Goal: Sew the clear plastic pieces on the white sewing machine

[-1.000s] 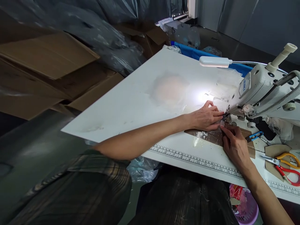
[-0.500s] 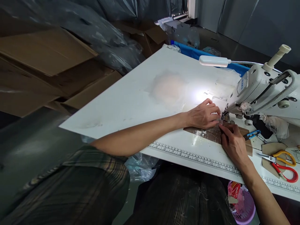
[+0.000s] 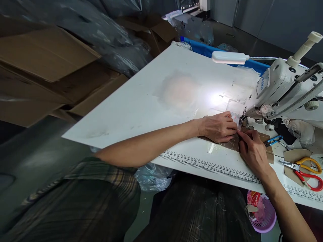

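Observation:
At the presser foot (image 3: 242, 121) of a white sewing machine (image 3: 271, 82), both of my hands work close together. My left hand (image 3: 218, 127) has its fingers curled and pinched on a piece of thin sheer fabric (image 3: 235, 117), which lies just left of the foot. My right hand (image 3: 254, 151) pinches thumb against forefinger at the near edge of the same fabric, its tips almost touching the left fingers. Much of the fabric is hidden by the hands. Beneath them a brown, glossy covered board (image 3: 230, 145) lies flat on the table.
Blue thread snips (image 3: 274, 140) and scissors with orange and red handles (image 3: 300, 168) lie to the right. A printed ruler (image 3: 212, 168) runs along the white table's (image 3: 131, 117) front edge. A lamp (image 3: 229, 57) hangs above. Below are a purple basket (image 3: 267, 220) and, left, cardboard boxes (image 3: 50, 53).
The view has shifted slightly, so the machine sits a little further right. My left hand has come slightly nearer to me, and more pale fabric shows beside the foot. Both hands keep their pinch.

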Demonstrator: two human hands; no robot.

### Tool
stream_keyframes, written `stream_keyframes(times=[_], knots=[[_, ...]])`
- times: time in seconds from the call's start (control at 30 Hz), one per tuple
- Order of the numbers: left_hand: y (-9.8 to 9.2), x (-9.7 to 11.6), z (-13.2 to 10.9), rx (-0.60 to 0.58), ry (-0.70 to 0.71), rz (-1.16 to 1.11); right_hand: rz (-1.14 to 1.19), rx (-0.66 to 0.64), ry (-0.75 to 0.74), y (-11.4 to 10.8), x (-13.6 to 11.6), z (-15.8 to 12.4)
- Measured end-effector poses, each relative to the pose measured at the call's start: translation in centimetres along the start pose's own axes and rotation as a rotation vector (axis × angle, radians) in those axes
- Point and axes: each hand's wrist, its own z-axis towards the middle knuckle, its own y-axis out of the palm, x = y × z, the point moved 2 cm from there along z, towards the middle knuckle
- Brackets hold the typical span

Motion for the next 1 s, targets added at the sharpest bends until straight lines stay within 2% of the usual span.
stream_keyframes(times=[0.13, 0.2, 0.37, 0.47, 0.6, 0.77, 1.0], knots=[[-0.2, 0.1, 0.1, -0.013, -0.013, -0.004, 0.152, 0.021, 0.049, -0.5, 0.6, 0.3], [-0.2, 0.1, 0.0, -0.012, -0.011, -0.015, 0.234, -0.009, 0.050, -1.1, 1.2, 0.9], [-0.2, 0.0, -0.1, 0.001, -0.010, -0.032, 0.302, -0.255, 0.073, -2.5, 2.7, 2.9], [0.0, 0.0, -0.1, -0.004, -0.021, -0.042, 0.287, -0.319, 0.057, -2.5, 3.3, 3.5], [0.4, -0.1, -0.1, -0.002, -0.047, -0.081, 0.182, -0.249, -0.013, -1.5, 3.4, 2.9], [0.3, -0.2, -0.2, 0.078, -0.049, -0.086, 0.050, -0.121, -0.134, -0.7, 2.9, 1.8], [0.3, -0.3, -0.3, 0.081, -0.063, -0.104, -0.022, -0.092, -0.164, -0.4, 2.6, 1.5]])
